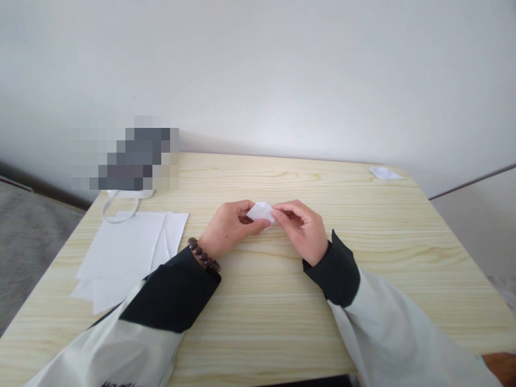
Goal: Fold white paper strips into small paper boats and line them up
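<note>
A small piece of folded white paper (pixel 260 210) is held between both hands above the middle of the table. My left hand (pixel 231 226) grips its left side, with the thumb along the lower edge and the other fingers behind. On the right edge, the thumb and fingertips of my right hand (pixel 300 226) pinch the paper. Some of the fingers behind the paper are hidden. A dark beaded bracelet (pixel 202 256) circles my left wrist.
Several white paper sheets (pixel 124 247) lie overlapping at the left of the wooden table (pixel 258 322). Behind them, a white cable (pixel 105 209) loops beside a blurred-out dark object (pixel 133 158). Another folded white paper (pixel 385 173) lies at the back right corner, near the wall.
</note>
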Tool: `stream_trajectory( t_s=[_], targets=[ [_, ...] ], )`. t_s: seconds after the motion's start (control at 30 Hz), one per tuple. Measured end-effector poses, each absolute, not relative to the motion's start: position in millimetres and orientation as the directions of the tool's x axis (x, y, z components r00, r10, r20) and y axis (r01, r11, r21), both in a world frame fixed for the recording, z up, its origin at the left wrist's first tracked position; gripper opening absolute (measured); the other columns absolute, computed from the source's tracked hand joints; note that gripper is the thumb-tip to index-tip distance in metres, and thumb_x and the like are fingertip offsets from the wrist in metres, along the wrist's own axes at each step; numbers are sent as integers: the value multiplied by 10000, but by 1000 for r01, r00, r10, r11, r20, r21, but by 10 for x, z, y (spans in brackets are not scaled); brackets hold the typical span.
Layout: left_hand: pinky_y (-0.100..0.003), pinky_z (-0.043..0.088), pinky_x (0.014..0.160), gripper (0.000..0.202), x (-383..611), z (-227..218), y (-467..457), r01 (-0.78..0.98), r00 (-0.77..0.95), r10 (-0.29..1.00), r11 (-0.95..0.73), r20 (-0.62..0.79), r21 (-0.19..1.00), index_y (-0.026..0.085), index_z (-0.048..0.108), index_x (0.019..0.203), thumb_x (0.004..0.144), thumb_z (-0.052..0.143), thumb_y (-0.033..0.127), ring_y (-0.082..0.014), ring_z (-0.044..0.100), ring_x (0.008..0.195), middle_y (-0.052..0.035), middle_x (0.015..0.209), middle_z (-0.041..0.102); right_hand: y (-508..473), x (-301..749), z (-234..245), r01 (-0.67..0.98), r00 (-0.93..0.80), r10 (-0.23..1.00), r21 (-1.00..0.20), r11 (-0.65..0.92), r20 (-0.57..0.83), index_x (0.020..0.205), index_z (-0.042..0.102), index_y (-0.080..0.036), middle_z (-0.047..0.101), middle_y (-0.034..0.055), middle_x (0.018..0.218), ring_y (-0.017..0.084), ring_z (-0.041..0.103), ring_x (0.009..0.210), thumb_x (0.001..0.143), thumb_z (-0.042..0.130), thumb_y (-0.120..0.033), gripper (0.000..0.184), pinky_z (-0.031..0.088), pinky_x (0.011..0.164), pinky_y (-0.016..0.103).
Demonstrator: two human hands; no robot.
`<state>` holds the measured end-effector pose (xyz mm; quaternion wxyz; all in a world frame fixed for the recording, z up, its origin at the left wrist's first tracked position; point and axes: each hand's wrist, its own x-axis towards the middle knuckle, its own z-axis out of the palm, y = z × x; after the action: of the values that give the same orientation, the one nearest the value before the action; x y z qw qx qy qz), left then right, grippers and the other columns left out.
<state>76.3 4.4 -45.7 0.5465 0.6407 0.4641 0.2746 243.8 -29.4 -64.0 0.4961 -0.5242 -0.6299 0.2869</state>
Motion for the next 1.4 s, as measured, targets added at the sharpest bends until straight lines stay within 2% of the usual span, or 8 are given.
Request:
stream_trajectory(
  t_s=[0.13,0.3,0.53,0.63,0.8,1.03,1.17,1.4],
  targets=[
    [-239,501,618,295,733,-482,53,330,444,885,-14,-142,944,150,637,919,718,682,361,-164,664,695,-21,749,704,-262,2463,-666,280,65,977,-943,178,204,882,655,-174,643,1,660,110,566,578,786,634,-329,184,456,549,232],
    [-240,520,606,612,672,-511,70,375,469,880,-273,73,886,209,513,1199,664,746,393,-137,645,678,-26,942,686,-253,2533,-677,248,33,987,-958,142,154,831,629,-172,569,-31,574,86,472,488,767,642,-342,183,377,468,219],
    [-324,491,845,240,634,-593,140,422,634,674,-712,379,562,207,656,986,783,671,334,-187,608,936,-52,981,687,-298,2596,-656,524,-11,968,-823,219,251,782,641,-171,665,20,686,126,588,612,782,621,-255,86,454,590,249],
    [-354,487,867,163,626,-607,153,419,658,631,-760,410,497,216,694,934,815,637,312,-201,589,987,-69,1066,676,-300,2650,-666,641,-117,932,-691,334,342,820,651,-176,664,37,728,154,595,698,800,594,-226,79,476,649,276],
    [-336,511,802,170,635,-601,128,484,652,621,-782,434,393,234,725,897,863,569,293,-192,584,942,-79,1068,657,-294,2718,-711,639,-283,852,-576,509,440,888,661,-183,628,79,921,187,593,886,789,560,-143,147,493,814,338],
    [-344,499,803,197,708,-568,62,498,741,537,-842,404,206,185,682,960,886,500,178,-189,598,893,-72,960,674,-264,2733,-774,617,-365,795,-514,596,484,888,690,-202,627,57,846,148,602,800,872,529,-207,162,509,729,278],
    [-333,499,791,187,733,-573,34,517,722,555,-830,412,212,166,669,938,878,494,151,-191,583,881,-78,929,664,-239,2742,-781,608,-379,787,-511,608,487,904,700,-185,641,65,819,145,597,769,914,483,-253,228,497,701,266],
    [-299,500,723,206,743,-600,46,516,645,646,-762,407,391,169,654,923,907,449,178,-177,583,804,-63,847,662,-246,2708,-694,644,-236,889,-621,446,393,827,684,-167,652,30,723,111,536,598,869,570,-309,188,434,599,238]
  ],
)
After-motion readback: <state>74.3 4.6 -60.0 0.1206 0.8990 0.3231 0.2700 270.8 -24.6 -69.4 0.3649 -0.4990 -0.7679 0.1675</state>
